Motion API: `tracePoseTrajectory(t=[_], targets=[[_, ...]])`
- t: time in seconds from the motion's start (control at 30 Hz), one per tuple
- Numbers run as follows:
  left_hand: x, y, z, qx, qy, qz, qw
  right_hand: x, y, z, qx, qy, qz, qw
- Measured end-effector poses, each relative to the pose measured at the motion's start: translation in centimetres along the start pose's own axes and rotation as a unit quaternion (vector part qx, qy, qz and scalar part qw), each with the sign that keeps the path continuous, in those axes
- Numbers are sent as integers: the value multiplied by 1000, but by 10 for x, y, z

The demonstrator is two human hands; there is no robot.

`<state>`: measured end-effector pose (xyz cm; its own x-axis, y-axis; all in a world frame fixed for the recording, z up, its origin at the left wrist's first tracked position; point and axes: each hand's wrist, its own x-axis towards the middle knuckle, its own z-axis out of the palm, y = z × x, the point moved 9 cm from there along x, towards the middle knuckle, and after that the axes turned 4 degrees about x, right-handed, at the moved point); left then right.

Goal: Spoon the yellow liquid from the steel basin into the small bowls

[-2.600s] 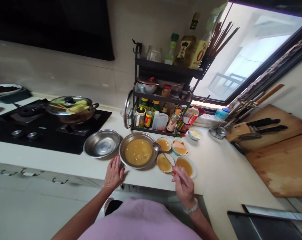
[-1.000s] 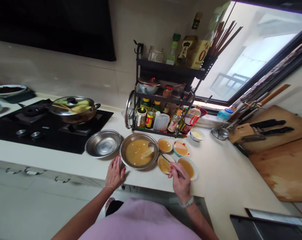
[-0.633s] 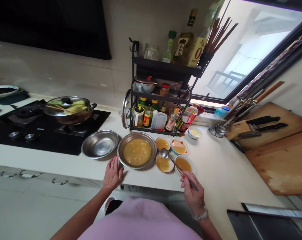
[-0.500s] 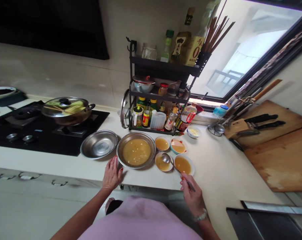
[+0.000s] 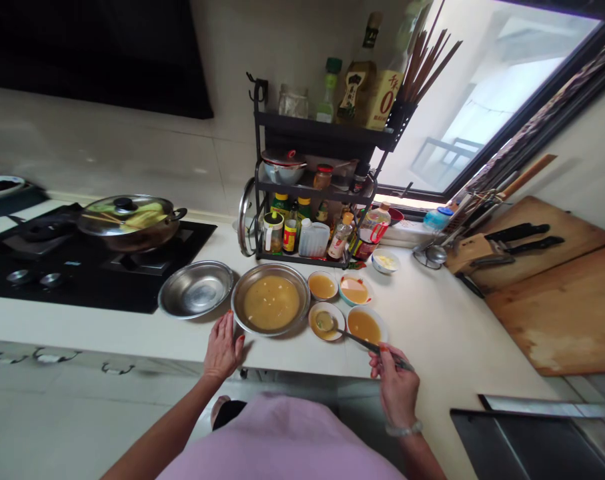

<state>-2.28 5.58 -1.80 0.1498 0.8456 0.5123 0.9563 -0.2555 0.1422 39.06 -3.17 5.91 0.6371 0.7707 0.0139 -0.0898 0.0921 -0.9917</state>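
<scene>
My right hand (image 5: 396,379) is closed round the handle of a ladle (image 5: 357,337). The ladle's bowl rests in a small bowl (image 5: 340,319) of brownish-yellow liquid and has some of that liquid in it. Three more small bowls of similar liquid stand close by: a round bowl (image 5: 323,287), a bowl with a red-patterned rim (image 5: 355,291) and a white bowl (image 5: 385,330). My left hand (image 5: 223,348) lies with fingers stretched out at the counter's front, beside a large metal basin (image 5: 239,320) of the same liquid. It holds nothing.
An empty metal basin (image 5: 197,300) sits left of the full one. A lidded pan (image 5: 127,230) is on the stove (image 5: 102,287). Behind the bowls stands a rack (image 5: 307,260) of bottles and jars. At right are a knife block (image 5: 469,255) and cutting boards (image 5: 552,320).
The ladle's bowl has turned upward and lowered into the small bowl. My right hand has moved slightly right. My left hand stays by the basin, and the view has shifted a little.
</scene>
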Motion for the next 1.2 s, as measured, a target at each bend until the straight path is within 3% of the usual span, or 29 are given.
tracePoseTrajectory(t=[0.23,0.4,0.57,0.7,0.9,1.03,1.2], targets=[[-1,-3,4,-11,-1,-4,1000,5,-17,3,4,-4,-20,1000],[-2,-4,6,-5,-3,-3,1000,9,-25,18,29,-17,-21,999],[-3,-4,8,-9,-4,-3,1000,12,-33,51,38,-48,-44,997],[-4,-6,9,-12,0,-12,1000,6,-38,88,18,-111,-77,991],[-5,-8,11,-15,-9,-29,999,-19,-53,121,-30,-222,-207,952],[-5,-8,11,-8,-12,-26,1000,-30,-59,115,-61,-259,-263,927],[-4,-6,8,-10,-10,-18,1000,-22,-53,76,-90,-186,-244,947]])
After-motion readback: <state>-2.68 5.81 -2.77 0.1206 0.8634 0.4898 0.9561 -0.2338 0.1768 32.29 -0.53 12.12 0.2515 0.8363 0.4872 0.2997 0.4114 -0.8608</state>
